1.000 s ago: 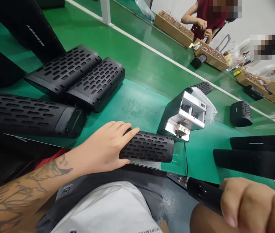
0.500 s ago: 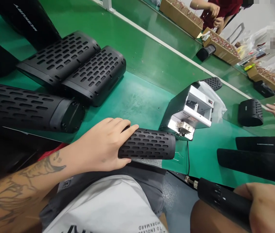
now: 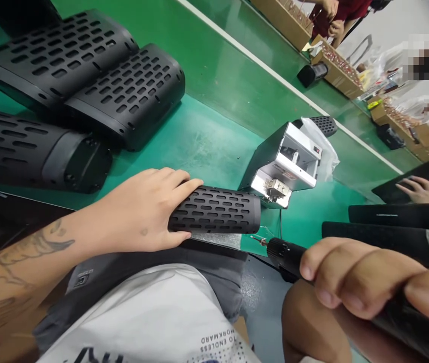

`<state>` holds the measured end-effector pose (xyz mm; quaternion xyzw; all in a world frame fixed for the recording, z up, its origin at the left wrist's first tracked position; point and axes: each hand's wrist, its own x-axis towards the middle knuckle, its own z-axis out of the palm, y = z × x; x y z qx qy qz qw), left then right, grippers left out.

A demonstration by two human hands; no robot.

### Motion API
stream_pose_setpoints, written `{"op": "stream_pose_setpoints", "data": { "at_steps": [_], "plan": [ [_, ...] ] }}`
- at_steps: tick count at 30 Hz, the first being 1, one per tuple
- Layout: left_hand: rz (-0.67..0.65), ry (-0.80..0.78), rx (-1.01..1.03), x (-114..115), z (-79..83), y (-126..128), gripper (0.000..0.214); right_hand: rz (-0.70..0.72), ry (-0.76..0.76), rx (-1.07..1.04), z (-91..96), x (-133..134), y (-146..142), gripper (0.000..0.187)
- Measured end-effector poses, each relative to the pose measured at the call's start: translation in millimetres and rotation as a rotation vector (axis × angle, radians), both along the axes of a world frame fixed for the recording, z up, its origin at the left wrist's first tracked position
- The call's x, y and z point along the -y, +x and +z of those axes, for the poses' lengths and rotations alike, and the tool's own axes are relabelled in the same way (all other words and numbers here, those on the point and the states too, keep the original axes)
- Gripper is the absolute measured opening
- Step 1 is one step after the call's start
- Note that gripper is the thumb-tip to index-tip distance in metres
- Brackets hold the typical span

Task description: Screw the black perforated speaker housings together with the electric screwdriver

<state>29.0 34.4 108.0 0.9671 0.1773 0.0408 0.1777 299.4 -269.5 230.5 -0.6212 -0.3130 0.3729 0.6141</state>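
My left hand is wrapped over the near end of a black slotted housing, which lies at the table's edge in front of my lap. In my right hand is a black electric screwdriver, its fingers closed around the body. The screwdriver's tip points left and sits just off the housing's right end; a small screw seems to be on the bit, though it is too small to be sure. Right behind the housing stands a silver and black screw feeder.
Larger black slotted housings crowd the left of the green table. Long black pieces lie at the right, where a co-worker's hand touches another one. Cardboard boxes stand across the belt, near another person's hands.
My right hand has brought the screwdriver up and left, close to the housing's end. My left hand keeps its hold. The co-worker's hand at the right now rests on a long black piece.
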Motion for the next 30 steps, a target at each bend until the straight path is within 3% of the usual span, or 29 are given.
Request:
{"op": "stream_pose_setpoints", "data": {
  "at_steps": [2, 5, 11, 16, 19, 27, 30],
  "plan": [
    [0.004, -0.011, -0.005, 0.3, 0.7, 0.2, 0.089, 0.022, 0.071, 0.156, 3.8, -15.4, -5.5, 0.028],
    [0.019, -0.032, -0.015, 1.2, 4.0, 2.0, 0.088, 0.090, 0.033, 0.083, 1.0, -29.7, -10.6, 0.023],
    [0.029, -0.059, -0.009, 0.8, 5.6, 3.8, 0.089, 0.046, 0.212, 0.020, -28.3, -44.4, -13.8, 0.043],
    [0.026, -0.044, -0.027, 0.9, 4.5, 3.4, 0.089, 0.166, 0.019, -0.025, -7.3, -57.1, 11.9, 0.046],
    [0.020, -0.059, -0.018, 1.3, 3.7, 3.3, 0.087, 0.201, -0.033, -0.006, 6.8, -65.8, 12.1, 0.035],
    [0.015, -0.062, -0.043, 2.0, 6.1, 4.3, 0.087, 0.242, -0.063, -0.046, 2.0, -68.4, 3.9, 0.044],
    [0.004, -0.037, -0.069, 2.4, 9.7, 6.1, 0.092, 0.297, -0.029, 0.029, 6.0, -69.6, 3.9, 0.040]
  ]
}}
